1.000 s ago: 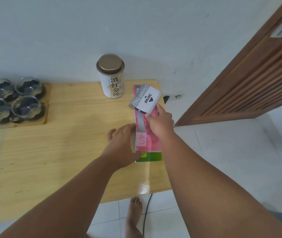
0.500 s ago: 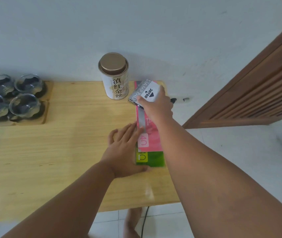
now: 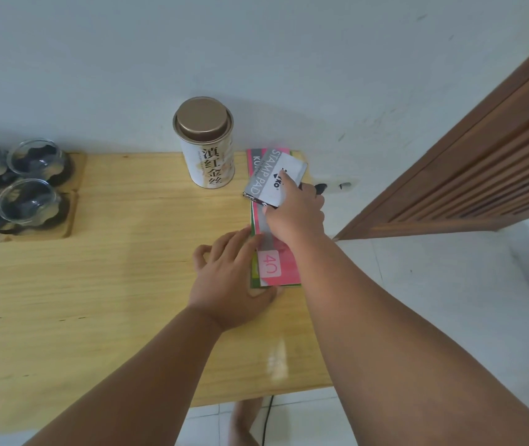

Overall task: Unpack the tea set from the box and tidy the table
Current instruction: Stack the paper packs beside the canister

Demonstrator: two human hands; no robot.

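Both hands at work on the bench (image 3: 112,284), right end.
Right hand (image 3: 295,214) grips a grey stamp pad box (image 3: 269,178) at the far end of a pink packet (image 3: 280,268). Left hand (image 3: 234,275) lies flat just beside it, fingers straight, touching the packet's left edge. Tea tin (image 3: 206,152) stands just left of the right hand. Glass cups (image 3: 28,201) sit on a wooden tray (image 3: 71,207), well left of the left hand.

Left of left hand (image 3: 227,275): open surface (image 3: 95,284).
Ahead-left of right hand (image 3: 295,214): tea tin (image 3: 206,156), wall (image 3: 256,59) behind.
Far left: glass cups (image 3: 28,201).
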